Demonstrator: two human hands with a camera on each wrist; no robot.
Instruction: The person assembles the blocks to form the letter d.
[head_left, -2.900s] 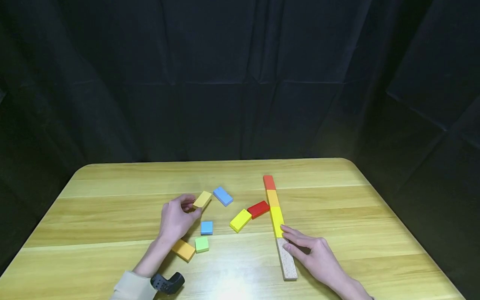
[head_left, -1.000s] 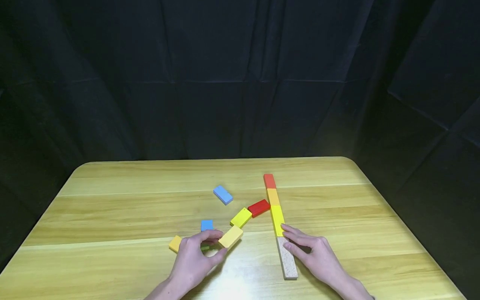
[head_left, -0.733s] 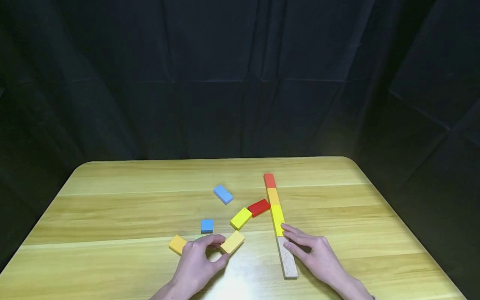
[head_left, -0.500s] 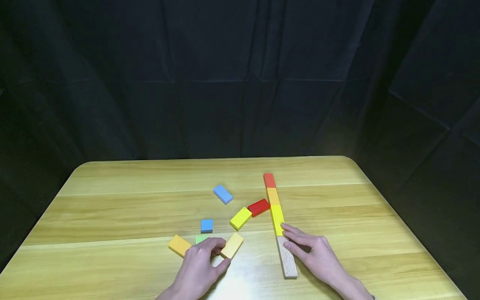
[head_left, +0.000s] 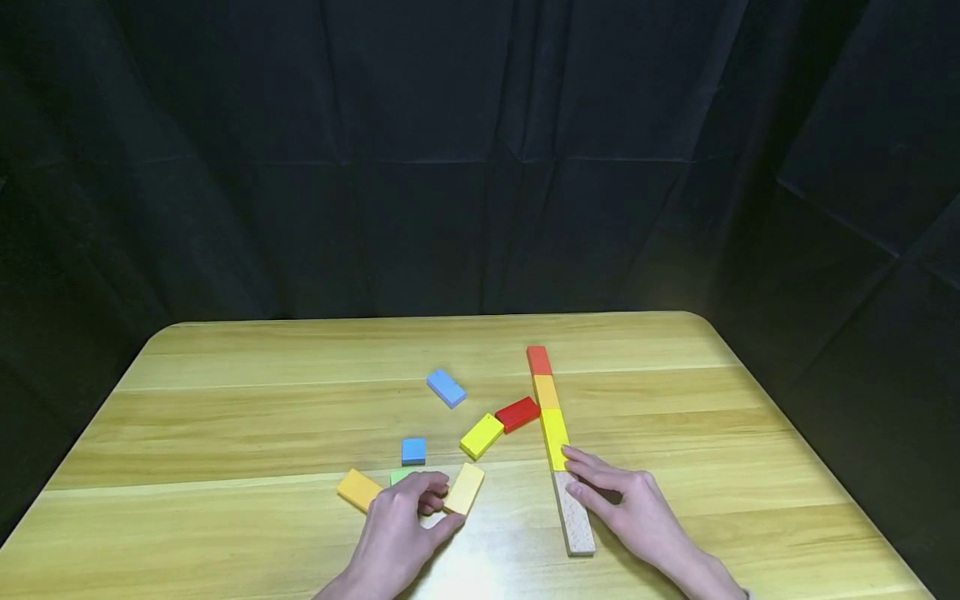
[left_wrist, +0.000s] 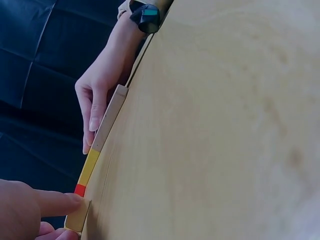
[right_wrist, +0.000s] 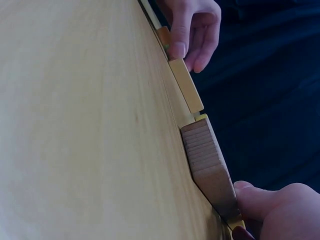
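In the head view, my left hand (head_left: 405,529) pinches a pale yellow block (head_left: 463,489) between thumb and fingers, at or just above the table. The left wrist view has the thumb and fingertips on that block. My right hand (head_left: 630,512) rests with relaxed fingers against the right side of a line of blocks, its fingertips at the bright yellow block (head_left: 554,439) and its thumb on the speckled white block (head_left: 573,515). Beyond these, the line continues with an orange block (head_left: 546,392) and an orange-red block (head_left: 538,360).
Left of the line lie a red block (head_left: 517,414) and another yellow block (head_left: 482,437), close together. Loose blocks also include a long blue one (head_left: 446,388), a small blue one (head_left: 413,452), a partly hidden green one (head_left: 400,477) and an orange one (head_left: 358,489). All lie on a wooden table (head_left: 225,417).
My left hand has brought the pale yellow block toward the front and right, then lowered it and turned it somewhat. My right hand has stayed in place beside the line.
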